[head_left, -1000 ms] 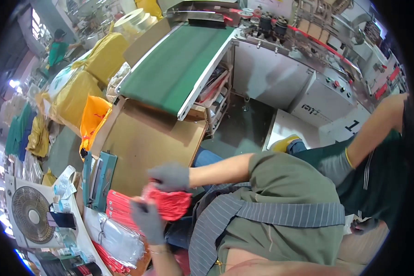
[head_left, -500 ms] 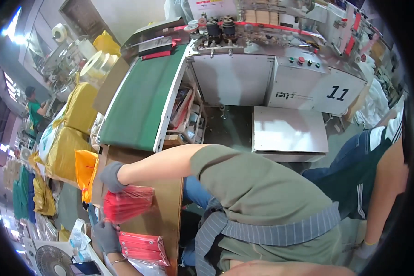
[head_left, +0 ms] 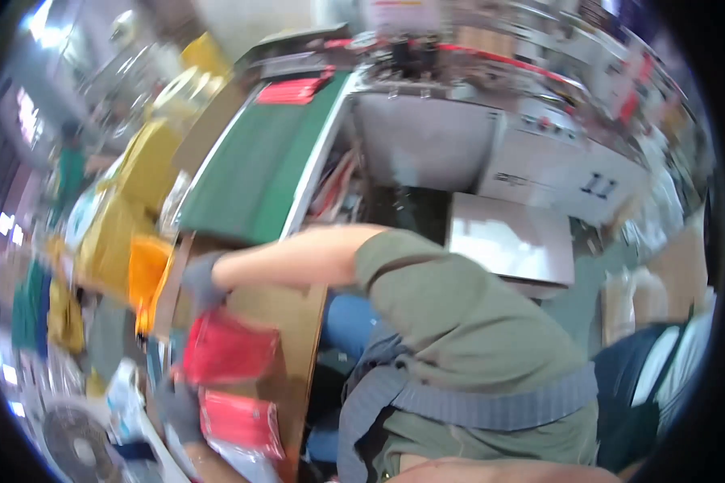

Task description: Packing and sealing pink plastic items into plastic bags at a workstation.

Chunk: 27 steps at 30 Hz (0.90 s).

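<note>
Both my hands wear grey gloves. My right hand [head_left: 205, 280], on the arm reaching left across the view, is closed on the upper edge of a bundle of red packets [head_left: 232, 348] in clear plastic. At its lower left corner, my left hand [head_left: 177, 410] is closed on the same bundle; blur hides the fingertips. The bundle is tilted above the brown work table [head_left: 300, 322]. A second wrapped stack of red packets [head_left: 242, 423] lies on the table beside my left hand.
Beyond the table runs a green conveyor belt [head_left: 258, 165] with red packets [head_left: 288, 90] at its far end. A white machine [head_left: 427, 137] stands to its right. Yellow sacks [head_left: 109, 249], an orange bag [head_left: 147, 278] and a fan [head_left: 76, 439] are at left. A co-worker [head_left: 660, 386] is at lower right.
The view has shifted and blurred. The bundle's face is turned more toward me, with both hands still on it. More red packets show on the belt's far end. The co-worker has moved lower in view.
</note>
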Available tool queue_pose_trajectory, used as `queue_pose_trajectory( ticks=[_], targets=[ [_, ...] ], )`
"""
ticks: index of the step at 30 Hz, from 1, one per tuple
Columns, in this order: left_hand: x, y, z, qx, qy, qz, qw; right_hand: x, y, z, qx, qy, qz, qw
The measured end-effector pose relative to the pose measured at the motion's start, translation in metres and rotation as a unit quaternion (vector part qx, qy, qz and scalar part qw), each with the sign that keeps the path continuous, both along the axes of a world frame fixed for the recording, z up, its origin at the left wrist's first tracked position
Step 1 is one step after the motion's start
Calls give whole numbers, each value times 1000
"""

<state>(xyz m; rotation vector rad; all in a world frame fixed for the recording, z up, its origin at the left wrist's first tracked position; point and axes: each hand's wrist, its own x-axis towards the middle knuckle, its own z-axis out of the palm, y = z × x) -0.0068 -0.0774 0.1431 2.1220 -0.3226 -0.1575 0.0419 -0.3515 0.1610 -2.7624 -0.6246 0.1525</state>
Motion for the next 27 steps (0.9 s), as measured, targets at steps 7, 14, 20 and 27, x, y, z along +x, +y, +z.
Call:
queue_pose_trajectory(
  ticks=[7, 14, 20, 27],
  targets=[
    [-46, -57, 71, -150, -1, 106, 983, -49, 4, 28, 261, -377, 149, 876],
    [-65, 9, 75, -144, -276, 141, 940, -41, 82, 6, 456, -82, 156, 872],
    [-39, 47, -70, -274, 84, 154, 946, 50, 146, -64, 214, -188, 154, 946],
    [12, 88, -163, -393, 213, 250, 859, 165, 219, -82, 200, -224, -67, 952]
  ],
)
